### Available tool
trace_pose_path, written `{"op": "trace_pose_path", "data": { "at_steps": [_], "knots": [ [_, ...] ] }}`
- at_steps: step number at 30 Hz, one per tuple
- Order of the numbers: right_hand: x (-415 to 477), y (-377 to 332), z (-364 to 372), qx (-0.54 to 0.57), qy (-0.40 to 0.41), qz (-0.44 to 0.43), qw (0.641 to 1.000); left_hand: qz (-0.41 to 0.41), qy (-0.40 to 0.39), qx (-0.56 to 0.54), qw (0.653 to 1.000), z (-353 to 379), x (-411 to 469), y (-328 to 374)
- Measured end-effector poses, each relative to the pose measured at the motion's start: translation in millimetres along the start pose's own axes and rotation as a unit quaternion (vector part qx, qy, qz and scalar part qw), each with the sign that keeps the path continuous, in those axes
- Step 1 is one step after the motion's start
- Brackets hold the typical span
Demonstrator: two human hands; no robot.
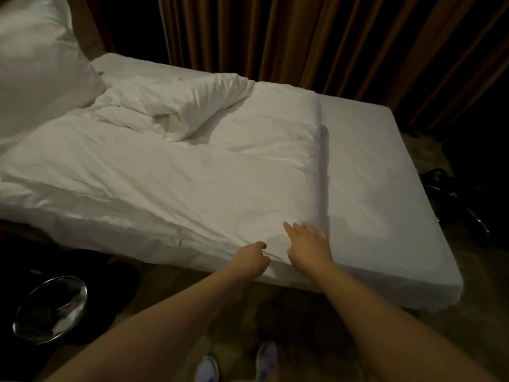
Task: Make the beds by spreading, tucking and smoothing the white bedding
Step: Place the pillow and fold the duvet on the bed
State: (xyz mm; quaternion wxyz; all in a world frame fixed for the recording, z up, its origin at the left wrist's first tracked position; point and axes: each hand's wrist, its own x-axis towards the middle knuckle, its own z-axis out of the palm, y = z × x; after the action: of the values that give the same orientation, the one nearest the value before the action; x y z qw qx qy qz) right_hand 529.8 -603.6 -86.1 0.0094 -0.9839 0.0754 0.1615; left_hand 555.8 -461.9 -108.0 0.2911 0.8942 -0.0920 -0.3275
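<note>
Your left hand [252, 259] is curled at the near edge of the duvet [192, 172]. Its thumb and fingers pinch a small fold of the white cloth, and creases run out from the grip. Your right hand [309, 244], just to the right of it, lies flat on the duvet's near corner, fingers straight and slightly spread, grasping nothing.

The duvet stretches away from both hands and off to the left of your left hand, covering most of the bed. Its far part, beyond your left hand, is folded back on itself in a rumpled heap. Its straight end runs away from your right fingertips, and to the right of that hand the mattress [385, 188] lies uncovered, smooth and white.

Far to the left, beyond your left hand, a large white pillow [35, 64] is propped at the head end. Past the bed, opposite both hands, hang brown curtains [303, 37]. Down to the left of your left forearm a shiny metal bin [51, 308] sits on the floor. Below your hands, between your forearms, your two pale shoes [265, 354] show on the carpet [440, 326].
</note>
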Motion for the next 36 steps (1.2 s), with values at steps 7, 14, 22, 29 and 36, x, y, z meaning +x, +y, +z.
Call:
{"op": "trace_pose_path", "data": {
  "at_steps": [7,14,22,29,36],
  "knots": [
    [42,-19,-54,-0.027,0.082,-0.097,0.992,-0.014,0.169,0.139,0.976,-56,-17,2],
    [77,-98,-88,-0.047,0.095,-0.219,0.970,-0.121,0.283,0.146,0.940,-111,-55,-34],
    [109,-260,-104,-0.056,0.118,-0.350,0.928,-0.207,0.355,0.085,0.908,-191,-76,-138],
    [168,-385,-102,-0.066,0.078,-0.343,0.934,-0.231,0.360,0.087,0.900,-291,-61,-249],
    [256,-430,-111,-0.093,0.038,-0.283,0.954,-0.239,0.315,0.098,0.913,-362,1,-298]
  ]
}}
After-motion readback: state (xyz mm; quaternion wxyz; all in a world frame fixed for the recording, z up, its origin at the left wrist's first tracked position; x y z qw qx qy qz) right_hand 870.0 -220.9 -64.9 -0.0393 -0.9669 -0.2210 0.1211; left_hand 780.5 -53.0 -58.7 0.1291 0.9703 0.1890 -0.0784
